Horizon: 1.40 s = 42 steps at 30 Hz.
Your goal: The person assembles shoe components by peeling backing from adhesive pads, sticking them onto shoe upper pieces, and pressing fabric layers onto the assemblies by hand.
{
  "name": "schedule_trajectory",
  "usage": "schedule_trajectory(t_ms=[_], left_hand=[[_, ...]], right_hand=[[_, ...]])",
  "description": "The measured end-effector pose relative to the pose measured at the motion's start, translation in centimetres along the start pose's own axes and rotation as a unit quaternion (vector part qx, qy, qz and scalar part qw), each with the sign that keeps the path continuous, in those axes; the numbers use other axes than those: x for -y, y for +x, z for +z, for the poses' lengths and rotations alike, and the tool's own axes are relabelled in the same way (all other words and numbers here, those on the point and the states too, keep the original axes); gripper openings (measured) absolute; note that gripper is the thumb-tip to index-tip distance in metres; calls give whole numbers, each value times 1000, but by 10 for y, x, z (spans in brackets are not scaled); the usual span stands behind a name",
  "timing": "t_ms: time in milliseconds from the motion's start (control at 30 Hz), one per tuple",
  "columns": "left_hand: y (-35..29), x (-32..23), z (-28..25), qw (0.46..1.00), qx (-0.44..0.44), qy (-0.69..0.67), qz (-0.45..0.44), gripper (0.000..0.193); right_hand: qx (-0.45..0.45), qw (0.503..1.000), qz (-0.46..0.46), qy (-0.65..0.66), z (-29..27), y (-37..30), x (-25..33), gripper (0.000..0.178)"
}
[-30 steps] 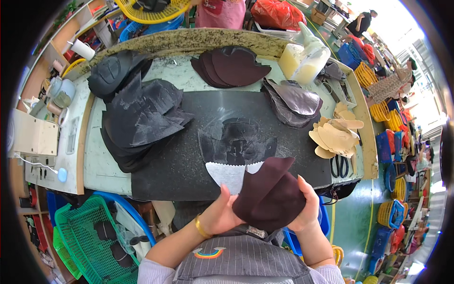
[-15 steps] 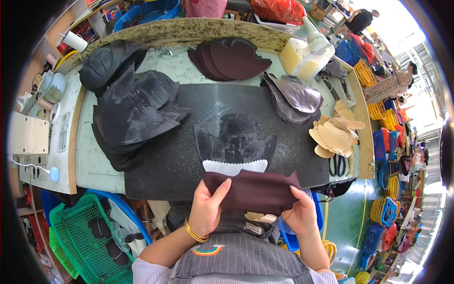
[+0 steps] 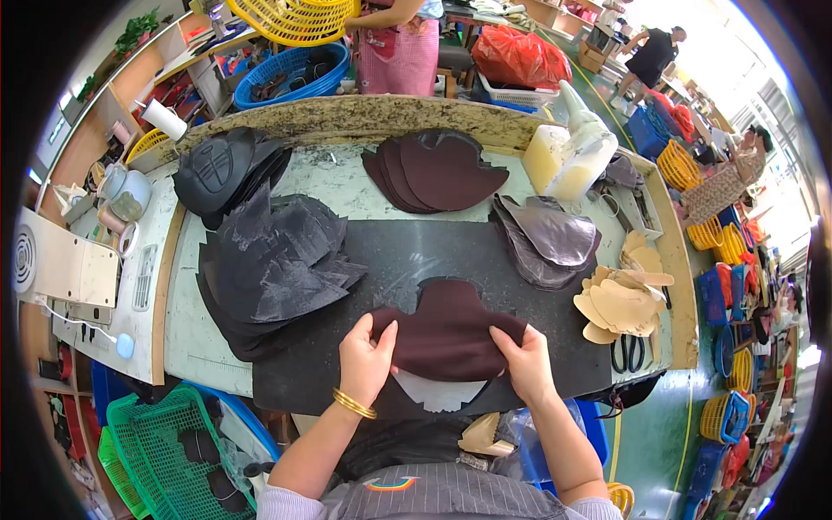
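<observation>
Between my two hands stretches a dark maroon fabric piece [image 3: 451, 334] with a rounded tab at its far side. My left hand [image 3: 366, 357] pinches its left end between thumb and fingers; my right hand [image 3: 525, 360] pinches the right end. The fabric lies over a black cut piece on the black mat [image 3: 303, 373] and hides most of it. Below its near edge shows a pale grey-white piece [image 3: 438, 393] with a jagged edge. Stacked black pieces [image 3: 269, 260] lie left of my left hand. Beyond the mat sits a stack of maroon pieces [image 3: 446, 173].
Shiny dark pieces [image 3: 550, 238], tan templates [image 3: 615, 303], scissors [image 3: 627, 354] and a plastic glue container [image 3: 568, 156] occupy the right side. A raised rim [image 3: 381, 111] edges the bench. Below left stands a green basket [image 3: 160, 442]. Across the bench, a person handles a yellow basket [image 3: 295, 19].
Both hands have moved the maroon fabric away from my body and spread it over the black piece on the mat. My view has tilted up, bringing in a person with a yellow basket.
</observation>
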State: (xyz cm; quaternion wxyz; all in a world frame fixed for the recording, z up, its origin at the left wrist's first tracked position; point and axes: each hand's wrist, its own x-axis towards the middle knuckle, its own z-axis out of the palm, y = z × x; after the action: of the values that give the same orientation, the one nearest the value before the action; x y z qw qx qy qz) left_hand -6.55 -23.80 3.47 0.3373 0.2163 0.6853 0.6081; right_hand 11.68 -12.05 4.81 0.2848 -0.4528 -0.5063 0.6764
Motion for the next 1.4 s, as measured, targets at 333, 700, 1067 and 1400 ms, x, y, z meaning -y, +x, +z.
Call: schedule_trajectory(t_ms=[333, 700, 1067, 1400], left_hand=[[-3, 5, 0, 993, -46, 74, 82, 17], [-1, -6, 1, 872, -200, 343, 285, 35], [4, -20, 23, 772, 229, 418, 420, 33], [-1, -21, 25, 762, 227, 430, 426, 35]], right_hand=[[24, 994, 1, -103, -1, -6, 1, 18], [21, 993, -21, -113, 0, -9, -3, 16], [-46, 978, -79, -190, -17, -3, 2, 7], [-70, 923, -151, -347, -14, 7, -7, 16]])
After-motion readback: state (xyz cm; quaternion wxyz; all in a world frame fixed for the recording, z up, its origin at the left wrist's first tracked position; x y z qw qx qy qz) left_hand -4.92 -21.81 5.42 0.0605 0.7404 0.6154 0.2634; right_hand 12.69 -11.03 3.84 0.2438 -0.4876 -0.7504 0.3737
